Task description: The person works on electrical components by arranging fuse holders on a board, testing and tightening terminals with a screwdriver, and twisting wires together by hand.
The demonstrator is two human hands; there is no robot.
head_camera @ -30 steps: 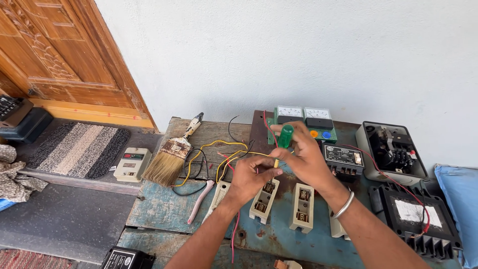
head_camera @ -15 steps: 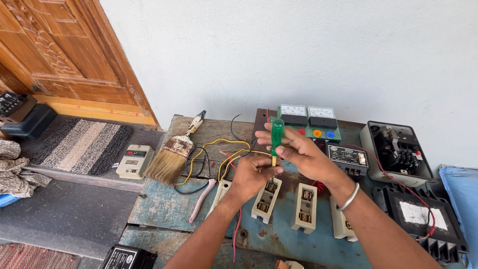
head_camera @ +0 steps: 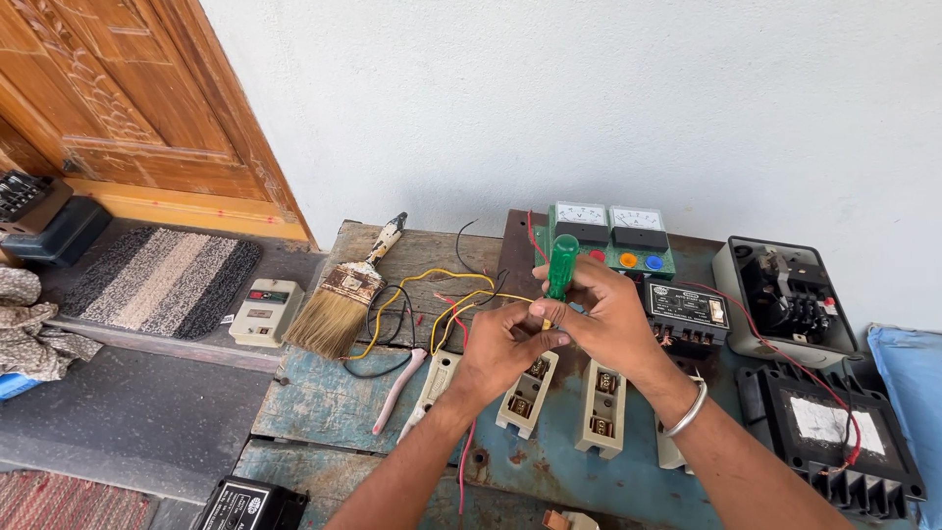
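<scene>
My right hand (head_camera: pixel 613 319) grips a green-handled screwdriver (head_camera: pixel 560 265), its handle pointing up and its tip down between both hands. My left hand (head_camera: pixel 500 348) pinches something small at the screwdriver's tip, over a cream fuse holder (head_camera: pixel 525 397); what it pinches is hidden by the fingers. A second cream fuse holder (head_camera: pixel 601 407) lies just right of the first. Yellow and red wires (head_camera: pixel 437 294) run from the hands toward the left.
A paintbrush (head_camera: pixel 339 299), a pink-handled tool (head_camera: pixel 397 388) and a cream switch box (head_camera: pixel 265 312) lie left. A green meter panel (head_camera: pixel 608 236), black contactor (head_camera: pixel 687 312), open starter box (head_camera: pixel 785 294) and black cover (head_camera: pixel 834 432) stand right. The worn blue table (head_camera: pixel 314 402) fronts a white wall.
The screwdriver has come from tilted to nearly upright, and both hands have drawn together over the fuse holder.
</scene>
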